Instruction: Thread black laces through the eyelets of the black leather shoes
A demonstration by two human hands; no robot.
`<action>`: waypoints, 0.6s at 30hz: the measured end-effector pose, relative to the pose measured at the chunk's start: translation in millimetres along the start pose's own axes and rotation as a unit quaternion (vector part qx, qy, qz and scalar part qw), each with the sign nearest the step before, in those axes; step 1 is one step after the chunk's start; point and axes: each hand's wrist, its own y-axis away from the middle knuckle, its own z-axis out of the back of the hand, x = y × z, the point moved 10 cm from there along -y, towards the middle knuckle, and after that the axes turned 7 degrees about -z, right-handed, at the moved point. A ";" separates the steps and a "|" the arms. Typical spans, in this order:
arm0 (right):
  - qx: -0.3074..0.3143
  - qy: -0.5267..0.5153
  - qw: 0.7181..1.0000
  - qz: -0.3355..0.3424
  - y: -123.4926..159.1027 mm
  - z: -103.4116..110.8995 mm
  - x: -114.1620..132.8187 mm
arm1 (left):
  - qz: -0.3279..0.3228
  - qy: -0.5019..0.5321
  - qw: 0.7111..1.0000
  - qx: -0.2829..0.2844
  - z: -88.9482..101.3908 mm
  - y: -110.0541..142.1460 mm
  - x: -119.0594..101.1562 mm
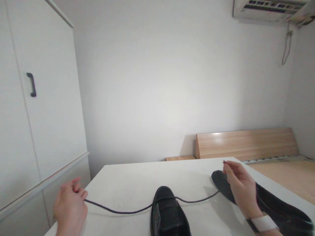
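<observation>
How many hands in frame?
2: left hand at lower left, gripping the black cord; right hand at lower right, in front of a long black item.

A plain white table (130, 183) stretches away from the viewer. On it, at centre front, sits a black shoe (170, 213), its toe pointing away. To the right, a long, black, shoe-shaped piece (283, 209) lies slantwise, partly hidden from view.

Left hand (71, 207) curled, right hand (240, 187) well apart, fingers (229, 171) pinched
</observation>
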 end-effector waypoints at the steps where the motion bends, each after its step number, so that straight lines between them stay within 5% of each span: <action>1: 0.037 -0.001 0.999 -0.001 7.7 -12.4 3.1 | 0.000 -0.008 1.000 0.017 -10.5 4.5 3.1; 5: 0.270 0.015 0.963 0.007 54.0 -76.5 19.4 | 0.002 -0.087 0.971 0.222 -66.6 49.3 12.6; 8: 0.447 0.055 0.893 0.011 100.3 -115.7 25.3 | -0.034 -0.153 0.883 0.442 -108.6 107.8 15.8; 11: 0.521 0.073 0.850 -0.006 126.9 -129.6 24.4 | -0.019 -0.159 0.784 0.599 -127.3 162.2 26.6; 14: 0.538 0.065 0.840 -0.015 135.4 -132.0 24.4 | 0.016 -0.167 0.732 0.661 -128.2 190.3 36.6; 18: 0.540 0.060 0.839 -0.022 141.9 -133.9 23.6 | 0.031 -0.190 0.723 0.664 -125.3 197.8 38.1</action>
